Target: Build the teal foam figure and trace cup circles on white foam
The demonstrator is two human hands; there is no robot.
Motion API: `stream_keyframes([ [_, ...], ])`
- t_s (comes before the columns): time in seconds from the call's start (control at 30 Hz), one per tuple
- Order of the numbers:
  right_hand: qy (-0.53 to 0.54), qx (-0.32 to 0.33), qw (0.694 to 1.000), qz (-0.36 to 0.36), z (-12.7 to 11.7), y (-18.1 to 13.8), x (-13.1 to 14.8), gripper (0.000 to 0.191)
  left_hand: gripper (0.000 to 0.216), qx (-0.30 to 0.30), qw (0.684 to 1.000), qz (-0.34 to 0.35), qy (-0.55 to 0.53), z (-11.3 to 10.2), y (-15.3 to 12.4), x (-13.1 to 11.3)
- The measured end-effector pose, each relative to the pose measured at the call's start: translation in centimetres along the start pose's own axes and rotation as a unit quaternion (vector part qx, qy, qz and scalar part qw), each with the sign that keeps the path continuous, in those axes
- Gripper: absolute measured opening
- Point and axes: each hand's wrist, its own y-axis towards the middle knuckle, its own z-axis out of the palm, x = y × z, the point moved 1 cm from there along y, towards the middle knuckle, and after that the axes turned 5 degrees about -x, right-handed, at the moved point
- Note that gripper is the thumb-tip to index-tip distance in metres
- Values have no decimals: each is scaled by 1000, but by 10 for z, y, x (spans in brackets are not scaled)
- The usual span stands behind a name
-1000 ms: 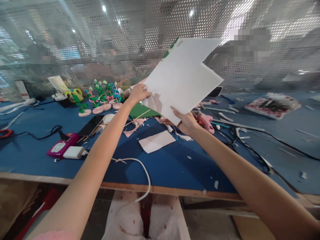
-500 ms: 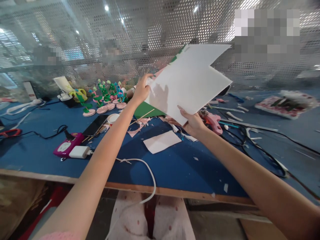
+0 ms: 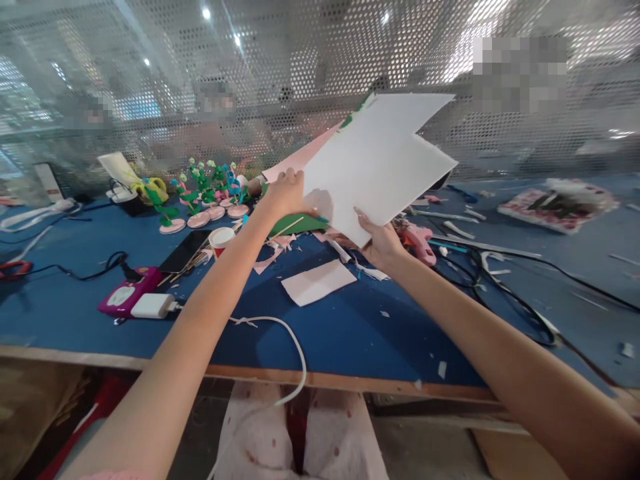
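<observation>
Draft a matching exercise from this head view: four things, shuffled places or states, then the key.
1. Notched white flat board
2. Pink plastic glue gun
3. Purple plastic power adapter
4. Pale pink four-sided sheet

A. White charger block at its side
B. Lying on bare blue tabletop
C. Gripped near its lower corner by the right hand
D. Just right of that hand in the picture

Pairs: 1-C, 2-D, 3-A, 4-B
</observation>
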Motion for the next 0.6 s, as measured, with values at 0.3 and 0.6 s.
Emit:
stream_keyframes([
  [0.3,-47,-20,998,-32,0,2,4,20,21,150,976,104,-118,7,12,19],
  [0.6,-62,16,995,-73,-4,9,2,26,20,158,959,56,-228,-6,13,32],
])
